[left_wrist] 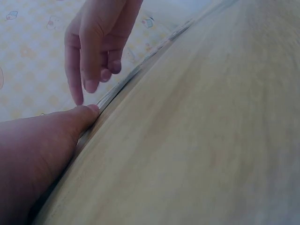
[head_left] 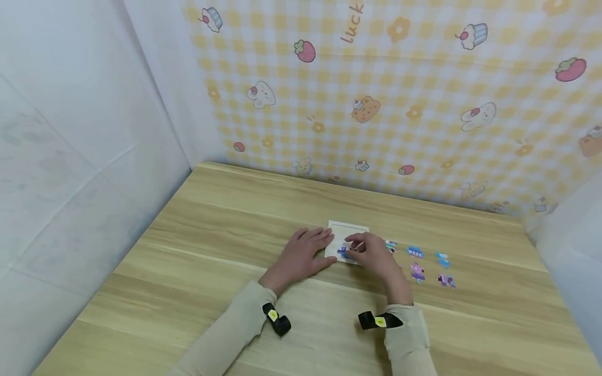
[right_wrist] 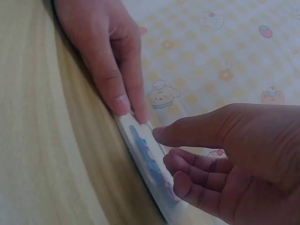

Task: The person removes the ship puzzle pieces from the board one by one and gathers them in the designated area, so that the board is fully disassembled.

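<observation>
A white puzzle board point(head_left: 345, 230) lies flat on the table, with blue and purple jigsaw pieces point(head_left: 343, 253) in its lower part. My left hand point(head_left: 304, 253) rests at the board's left side, fingers spread and the thumb on its near corner. Over the board's right part hovers my right hand point(head_left: 373, 256), its fingers loosely bent. In the right wrist view, the right thumb point(right_wrist: 187, 132) stands apart from the fingers and nothing shows between them. Below them are the coloured pieces point(right_wrist: 149, 157) on the board. The right hand hides part of the board in the head view.
Several loose jigsaw pieces lie right of the board, among them a blue one point(head_left: 415, 251), a pink one point(head_left: 417, 272), a light blue one point(head_left: 443, 260) and a purple one point(head_left: 446, 280). The right hand partly covers others. A patterned cloth point(head_left: 338, 130) hangs behind the wooden table point(head_left: 226, 235).
</observation>
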Demonstrator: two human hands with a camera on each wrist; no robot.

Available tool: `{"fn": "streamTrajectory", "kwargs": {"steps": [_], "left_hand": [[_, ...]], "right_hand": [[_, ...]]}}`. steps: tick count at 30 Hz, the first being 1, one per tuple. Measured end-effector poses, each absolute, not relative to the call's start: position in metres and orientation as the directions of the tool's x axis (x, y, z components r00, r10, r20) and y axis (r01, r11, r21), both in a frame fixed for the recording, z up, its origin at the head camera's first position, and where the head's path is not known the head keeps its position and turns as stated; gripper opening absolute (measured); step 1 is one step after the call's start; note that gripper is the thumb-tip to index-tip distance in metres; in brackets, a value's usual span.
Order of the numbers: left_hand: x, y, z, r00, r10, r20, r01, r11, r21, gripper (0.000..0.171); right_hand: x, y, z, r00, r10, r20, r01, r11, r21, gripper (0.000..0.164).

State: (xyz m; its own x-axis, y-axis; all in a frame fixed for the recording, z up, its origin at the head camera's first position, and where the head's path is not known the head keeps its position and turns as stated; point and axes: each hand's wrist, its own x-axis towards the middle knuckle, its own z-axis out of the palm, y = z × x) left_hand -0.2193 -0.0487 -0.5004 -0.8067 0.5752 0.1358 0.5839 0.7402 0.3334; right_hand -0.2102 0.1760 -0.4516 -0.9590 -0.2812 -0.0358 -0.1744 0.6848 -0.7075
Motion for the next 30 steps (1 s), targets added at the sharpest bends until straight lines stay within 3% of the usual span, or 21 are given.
{"fn": "streamTrajectory", "kwargs": {"steps": [11, 30], "left_hand": [[-0.221, -0.046, -0.501, -0.803, 0.576, 0.151, 0.590, 0.735, 0.335, 0.067], [-0.223, -0.044, -0.501, -0.809, 0.571, 0.140, 0.581, 0.741, 0.335, 0.067]], "right_hand": [[-0.214, 0.179, -0.465, -0.957, -0.267, -0.114, -0.120, 0.723, -0.681, 0.027], [-0.217, 0.184, -0.470, -0.963, -0.253, -0.094, -0.107, 0.679, -0.726, 0.018]]}}
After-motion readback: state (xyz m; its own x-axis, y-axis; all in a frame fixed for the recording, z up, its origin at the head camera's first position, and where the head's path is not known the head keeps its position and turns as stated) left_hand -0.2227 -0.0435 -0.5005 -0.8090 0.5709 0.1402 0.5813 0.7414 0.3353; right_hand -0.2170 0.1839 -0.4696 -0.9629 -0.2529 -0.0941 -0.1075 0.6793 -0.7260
